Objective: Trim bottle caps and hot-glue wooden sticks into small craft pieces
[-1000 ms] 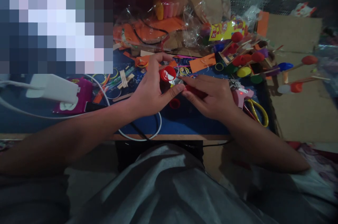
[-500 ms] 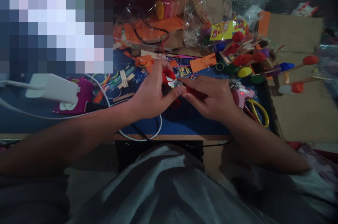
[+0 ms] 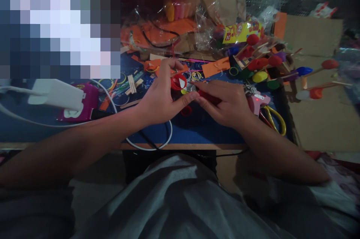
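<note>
My left hand [image 3: 161,98] is closed around a small red cup-like piece [image 3: 177,82], its round opening facing up with a white bit showing inside. My right hand [image 3: 226,102] grips a dark red piece [image 3: 209,97], mostly covered by the fingers, so its kind is unclear. Between the two hands shows a shiny silvery part [image 3: 190,87]; which piece it belongs to I cannot tell. Thumb and fingertips of both hands nearly meet there. Just below the left thumb a second red round end [image 3: 186,110] is visible.
A pink glue gun [image 3: 260,101] and yellow-handled scissors [image 3: 277,119] lie right of my right hand. Colourful egg-shaped pieces on sticks [image 3: 261,64] crowd the right. Wooden sticks [image 3: 132,84], orange paper [image 3: 216,67], a magenta power socket [image 3: 91,98] and a white cable [image 3: 146,149] surround the hands.
The red cup-like piece has turned in my left hand, so its round opening faces the camera more. My right hand has stayed almost in place.
</note>
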Tool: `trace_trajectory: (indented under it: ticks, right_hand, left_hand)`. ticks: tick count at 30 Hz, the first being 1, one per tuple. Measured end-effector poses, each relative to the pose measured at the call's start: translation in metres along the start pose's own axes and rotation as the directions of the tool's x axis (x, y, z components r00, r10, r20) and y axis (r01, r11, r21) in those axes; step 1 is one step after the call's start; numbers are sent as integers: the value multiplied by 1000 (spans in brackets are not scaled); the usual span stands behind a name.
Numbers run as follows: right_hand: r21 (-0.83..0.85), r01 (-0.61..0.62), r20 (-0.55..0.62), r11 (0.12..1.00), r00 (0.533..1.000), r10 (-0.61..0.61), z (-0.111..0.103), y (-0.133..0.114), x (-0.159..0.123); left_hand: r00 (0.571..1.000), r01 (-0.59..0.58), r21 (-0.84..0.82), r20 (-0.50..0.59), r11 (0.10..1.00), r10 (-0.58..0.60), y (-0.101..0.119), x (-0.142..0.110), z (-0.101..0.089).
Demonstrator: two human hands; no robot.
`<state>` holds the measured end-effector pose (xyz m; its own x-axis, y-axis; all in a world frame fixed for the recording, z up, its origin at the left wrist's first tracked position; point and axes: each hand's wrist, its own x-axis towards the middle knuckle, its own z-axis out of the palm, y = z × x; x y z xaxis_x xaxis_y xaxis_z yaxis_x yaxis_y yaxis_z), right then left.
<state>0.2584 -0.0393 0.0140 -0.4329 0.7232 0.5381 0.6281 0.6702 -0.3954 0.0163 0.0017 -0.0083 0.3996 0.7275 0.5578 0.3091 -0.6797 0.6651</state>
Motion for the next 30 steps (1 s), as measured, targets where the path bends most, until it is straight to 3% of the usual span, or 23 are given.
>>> trace_trajectory:
  ticks: [5, 12, 18, 30]
  right_hand:
    - [13, -17, -28, 1000, 999, 18, 1, 0, 1]
    - [-1, -24, -14, 1000, 1000, 24, 2, 0, 0]
    - [0, 3, -7, 1000, 1000, -3, 2, -3, -1]
    - [32, 53, -12, 998, 999, -52, -1, -4, 0]
  left_hand:
    - [999, 43, -24, -28, 999, -44, -3, -4, 3]
    - [995, 57, -70, 84, 996, -51, 3, -7, 4]
    - [998, 65, -42, -5, 997, -65, 1, -8, 6]
    - [999, 31, -36, 21, 999, -30, -2, 1, -1]
